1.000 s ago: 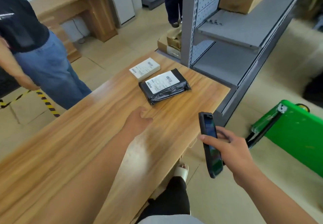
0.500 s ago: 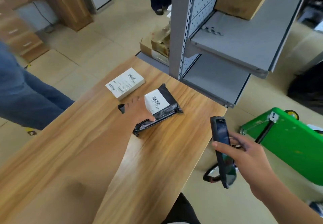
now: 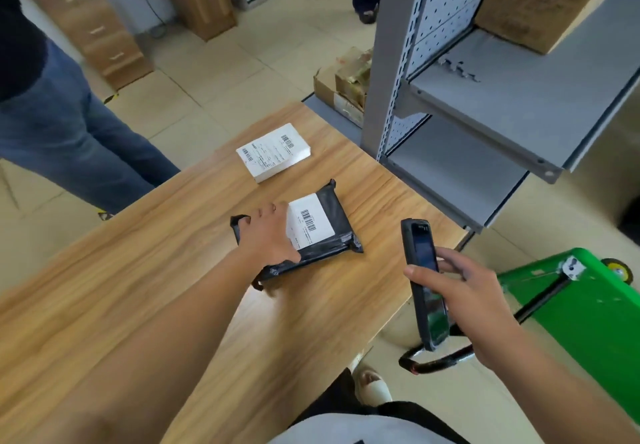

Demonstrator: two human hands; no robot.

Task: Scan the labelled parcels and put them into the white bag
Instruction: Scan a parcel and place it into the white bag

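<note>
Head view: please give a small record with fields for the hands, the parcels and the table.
left hand: grips black parcel, which lies on the table
right hand: holds scanner beyond the table's edge
white parcel: flat on table, label up, untouched
table: wooden, two parcels on it
white bag: not in view

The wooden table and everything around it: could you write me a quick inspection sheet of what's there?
Surface: wooden table, bare apart from two parcels.
Job's things: black parcel, label up, under the left hand; white box, labelled, lying beyond it and apart from it; handheld scanner; white bag not in view.
Clutter: nothing seen on the table.
Hands: left hand grips the black parcel; right hand holds the scanner beside the table edge.
Cables: one under the far desk.
Surroundings: grey shelving, green cart, cardboard boxes on the floor, a bystander in jeans.
</note>
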